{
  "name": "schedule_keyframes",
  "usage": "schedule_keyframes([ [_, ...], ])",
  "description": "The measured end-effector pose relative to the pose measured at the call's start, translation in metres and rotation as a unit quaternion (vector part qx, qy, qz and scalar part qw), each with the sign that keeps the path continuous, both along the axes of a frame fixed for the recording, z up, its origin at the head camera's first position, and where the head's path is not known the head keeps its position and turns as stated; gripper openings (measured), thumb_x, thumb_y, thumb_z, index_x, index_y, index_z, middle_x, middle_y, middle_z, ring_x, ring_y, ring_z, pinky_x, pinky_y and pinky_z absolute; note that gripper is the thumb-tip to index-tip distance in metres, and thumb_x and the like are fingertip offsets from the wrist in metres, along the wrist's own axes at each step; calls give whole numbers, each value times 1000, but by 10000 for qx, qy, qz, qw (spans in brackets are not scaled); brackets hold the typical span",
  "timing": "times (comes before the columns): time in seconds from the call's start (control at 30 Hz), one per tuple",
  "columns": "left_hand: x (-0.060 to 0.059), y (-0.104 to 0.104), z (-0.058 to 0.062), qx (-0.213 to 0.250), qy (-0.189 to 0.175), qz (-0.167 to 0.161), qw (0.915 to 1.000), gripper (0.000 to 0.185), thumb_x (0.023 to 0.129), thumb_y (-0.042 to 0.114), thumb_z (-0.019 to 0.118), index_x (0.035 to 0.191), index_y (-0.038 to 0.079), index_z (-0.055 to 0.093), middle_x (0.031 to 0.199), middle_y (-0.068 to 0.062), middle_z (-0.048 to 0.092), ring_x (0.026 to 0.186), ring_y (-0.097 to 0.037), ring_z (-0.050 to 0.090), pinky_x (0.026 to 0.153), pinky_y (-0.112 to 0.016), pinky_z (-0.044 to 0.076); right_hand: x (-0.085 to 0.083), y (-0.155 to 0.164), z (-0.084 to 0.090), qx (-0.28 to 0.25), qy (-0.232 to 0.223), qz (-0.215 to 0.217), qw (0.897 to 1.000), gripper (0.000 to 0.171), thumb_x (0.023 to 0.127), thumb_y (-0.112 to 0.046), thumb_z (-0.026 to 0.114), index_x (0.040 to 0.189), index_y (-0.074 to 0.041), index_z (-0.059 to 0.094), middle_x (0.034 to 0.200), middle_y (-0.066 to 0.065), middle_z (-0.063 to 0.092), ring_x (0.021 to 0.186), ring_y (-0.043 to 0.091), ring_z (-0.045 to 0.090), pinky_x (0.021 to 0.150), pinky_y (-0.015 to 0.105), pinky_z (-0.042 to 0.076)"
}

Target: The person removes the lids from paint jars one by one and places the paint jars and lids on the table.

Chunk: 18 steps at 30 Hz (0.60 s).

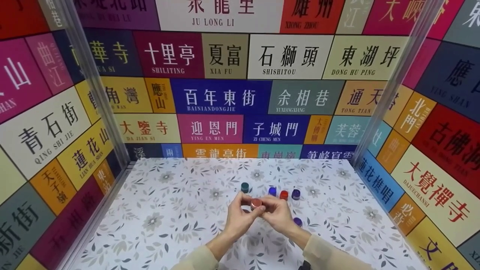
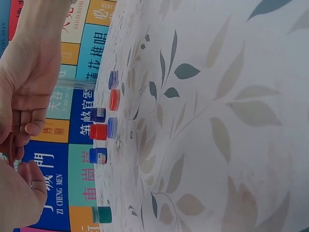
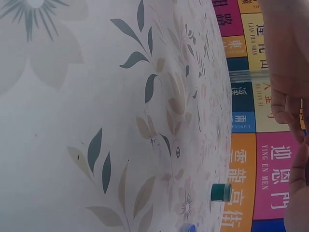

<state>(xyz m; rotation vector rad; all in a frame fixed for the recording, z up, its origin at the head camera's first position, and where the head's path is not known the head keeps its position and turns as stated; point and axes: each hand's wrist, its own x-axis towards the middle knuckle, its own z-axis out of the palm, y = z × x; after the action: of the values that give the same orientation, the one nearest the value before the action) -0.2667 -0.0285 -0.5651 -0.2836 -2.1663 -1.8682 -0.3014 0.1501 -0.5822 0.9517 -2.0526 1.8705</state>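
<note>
Left hand and right hand both pinch one small red-capped jar with curled fingers, held above the floral tabletop. Risk: a fingertip slip would drop it onto the purple jar just right of the hands. Beyond the held jar: teal jar, blue jar, red jar could get knocked.

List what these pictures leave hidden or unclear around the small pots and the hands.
- Held red-capped pot: body hidden by fingers of left hand and right hand, head view.
- Purple pot: half behind the right hand.
- Blue pot: cut by bottom edge, right wrist view.
- Pot labels: too small everywhere.
</note>
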Motion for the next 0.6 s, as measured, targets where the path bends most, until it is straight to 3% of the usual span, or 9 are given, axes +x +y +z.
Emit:
schedule_keyframes([
  [0.23,-1,-6,0,-68,-3,-62,10000,42,85,27,99,116,13,75,106,-8,81,99,-17,75,80,-25,61,0,2,2,-6,127,59,9999,22,91,10,84,113,9,84,103,33,77,95,3,74,77,18,63],
  [0.4,-3,-14,2,-185,95,-522,9984,51,90,22,96,135,8,76,111,-13,82,101,-18,76,82,-26,63,0,3,2,-128,227,290,9992,21,93,7,84,114,12,81,101,36,75,92,1,75,75,19,63],
  [0.6,-4,-20,3,-317,310,-918,9948,44,94,19,92,136,14,80,122,-14,78,100,-12,76,80,-24,63,0,4,2,-209,339,353,9986,21,94,6,84,113,13,81,102,33,76,89,1,75,73,18,63],
])
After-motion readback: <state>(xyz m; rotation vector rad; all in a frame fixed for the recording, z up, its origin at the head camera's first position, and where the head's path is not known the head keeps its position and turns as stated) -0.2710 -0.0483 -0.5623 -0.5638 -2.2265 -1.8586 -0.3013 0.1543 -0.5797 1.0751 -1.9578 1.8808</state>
